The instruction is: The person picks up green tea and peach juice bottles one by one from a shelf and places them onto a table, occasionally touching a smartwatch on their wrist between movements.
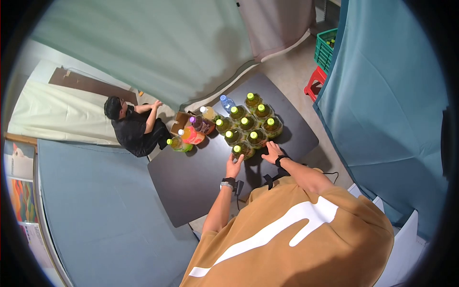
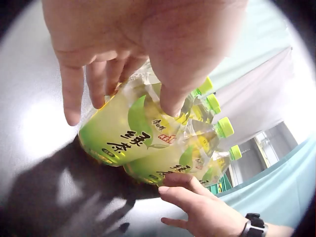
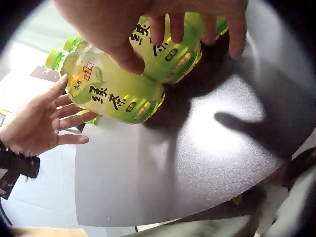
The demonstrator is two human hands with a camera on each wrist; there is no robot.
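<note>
Several green tea bottles [image 1: 247, 123] with bright green caps stand upright in a tight cluster on the dark grey table [image 1: 191, 191]. My left hand [image 1: 234, 167] is at the nearest bottle [image 2: 118, 131], its thumb at one side and its spread, fairly straight fingers round the other. My right hand [image 1: 273, 153] is by the neighbouring bottles' near side, fingers extended and spread; in the right wrist view its thumb overlaps their labels. Neither hand curls tightly round a bottle. Green labels with dark lettering face me in both wrist views.
Left of the cluster stand other drinks: a purple-capped bottle [image 1: 202, 125], an orange-red bottle [image 1: 192, 136] and a blue-capped bottle [image 1: 227, 102]. Behind them is a cardboard box [image 1: 180, 122]. A person [image 1: 136, 125] sits beyond the table. A green crate [image 1: 325, 51] and red stool [image 1: 315, 82] stand far right.
</note>
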